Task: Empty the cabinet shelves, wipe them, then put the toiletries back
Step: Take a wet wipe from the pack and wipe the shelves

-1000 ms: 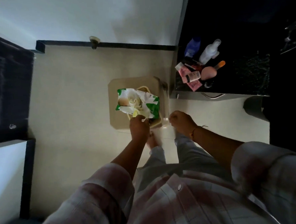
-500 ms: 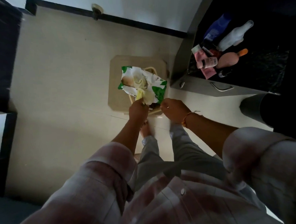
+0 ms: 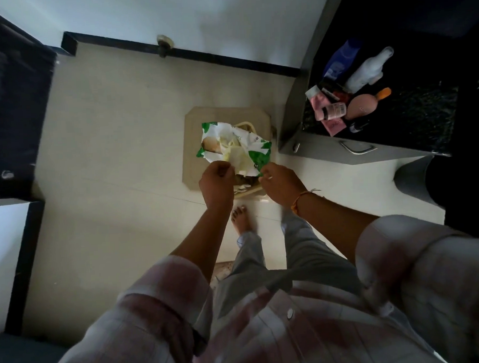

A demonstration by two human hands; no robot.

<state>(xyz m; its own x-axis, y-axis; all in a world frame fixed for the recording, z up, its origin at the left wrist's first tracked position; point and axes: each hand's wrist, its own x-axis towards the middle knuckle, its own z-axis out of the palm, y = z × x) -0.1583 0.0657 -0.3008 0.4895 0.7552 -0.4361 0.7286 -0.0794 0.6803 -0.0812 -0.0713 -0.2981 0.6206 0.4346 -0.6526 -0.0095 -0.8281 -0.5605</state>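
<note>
**Both hands now on the wipes pack, drawing out a sheet**

I am looking straight down at my own arms. My left hand (image 3: 217, 179) is curling its fingers round the near edge of a pale wipe (image 3: 238, 159) that is sticking out of the pack's opening; I judge it is pinching that sheet. My right hand (image 3: 281, 183), which was hanging as a loose fist off to the right a second ago, is now coming in and pinching the near right corner of the green and white wipes pack (image 3: 230, 141). That is steadying the pack, so I judge I am getting a sheet ready for wiping the shelves.

The pack is lying touching both hands, just beyond my fingertips, over a beige stand (image 3: 192, 145) on the floor; I cannot tell whether this is a bin or a stool.

The toiletries (image 3: 350, 97) are waiting well apart from my hands, far and to the right, clustered on a dark counter (image 3: 412, 116): bottles and pink tubes, already out of the cabinet.
</note>
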